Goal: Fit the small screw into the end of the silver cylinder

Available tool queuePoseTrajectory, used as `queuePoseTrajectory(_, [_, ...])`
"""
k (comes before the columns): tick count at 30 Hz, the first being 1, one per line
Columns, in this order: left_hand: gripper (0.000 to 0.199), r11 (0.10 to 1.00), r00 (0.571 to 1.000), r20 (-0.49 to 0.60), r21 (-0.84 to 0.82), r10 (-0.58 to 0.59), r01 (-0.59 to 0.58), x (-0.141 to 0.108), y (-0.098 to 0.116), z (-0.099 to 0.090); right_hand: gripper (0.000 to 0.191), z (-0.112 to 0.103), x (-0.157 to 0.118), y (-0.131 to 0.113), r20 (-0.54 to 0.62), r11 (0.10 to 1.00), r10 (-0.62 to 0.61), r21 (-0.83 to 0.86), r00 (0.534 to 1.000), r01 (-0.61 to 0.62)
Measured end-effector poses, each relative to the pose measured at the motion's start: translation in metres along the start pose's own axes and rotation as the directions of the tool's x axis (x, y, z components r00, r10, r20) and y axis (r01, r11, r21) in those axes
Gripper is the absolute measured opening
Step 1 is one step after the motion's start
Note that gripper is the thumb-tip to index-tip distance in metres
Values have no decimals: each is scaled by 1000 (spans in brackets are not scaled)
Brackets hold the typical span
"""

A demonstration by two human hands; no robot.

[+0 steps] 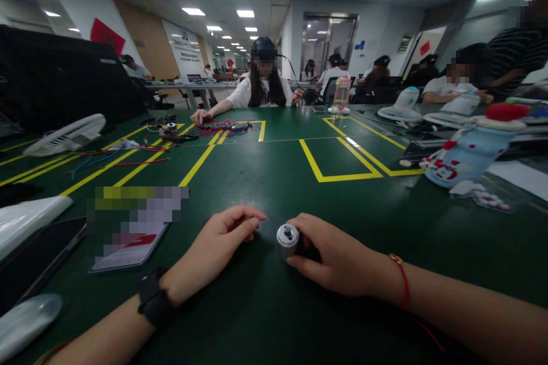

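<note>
My right hand (319, 251) is grasping a cylindrical metal motor (287, 239), fingers behind it and thumb on the near side. The motor stands upright between my two hands, against the right one, its pale round end with a dark shaft stub facing up. My left hand (233, 234) is released, its fingers loosely bent and pointing toward the motor, apart from it. I have a black wristband (156, 296) on my left wrist and a red cord bracelet (402, 282) on my right.

Both hands are over the green bench (265, 171). Left of my left hand is a clear-edged flat sleeve (156, 239), partly blurred out, and beyond it, nearer my left forearm, a glossy white mouse (29, 325). Ahead of my hands, yellow tape (346, 178) marks out rectangles on the bench. Farther ahead and to the left lie tangled red and blue wires (226, 128), with a white fan (66, 136) well to their left. Ahead and to the right of my right hand stands a light-blue tumbler (471, 151) with a red top. Straight ahead, across the bench, sits a co-worker (240, 91), one hand beside the wires.
</note>
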State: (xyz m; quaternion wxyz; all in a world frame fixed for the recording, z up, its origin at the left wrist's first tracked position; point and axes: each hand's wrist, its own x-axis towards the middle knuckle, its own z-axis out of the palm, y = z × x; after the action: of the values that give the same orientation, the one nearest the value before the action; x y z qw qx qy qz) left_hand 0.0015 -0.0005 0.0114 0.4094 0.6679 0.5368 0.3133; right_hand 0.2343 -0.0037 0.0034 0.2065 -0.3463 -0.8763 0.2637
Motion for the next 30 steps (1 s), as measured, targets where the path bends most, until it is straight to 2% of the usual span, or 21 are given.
queuePoseTrajectory(20, [24, 998, 996, 77, 29, 53, -55, -2, -3, 0, 27, 0, 1, -1, 6, 1000, -4, -3, 1000, 4])
queuePoseTrajectory(27, [25, 972, 966, 128, 48, 224, -231, -6, 6, 3, 27, 1, 0, 0, -2, 1000, -25, 3, 1000, 25])
queuePoseTrajectory(30, [25, 965, 961, 118, 47, 250, -256, -7, 10, 7, 25, 0, 1, -1, 2, 999, -31, -18, 1000, 31])
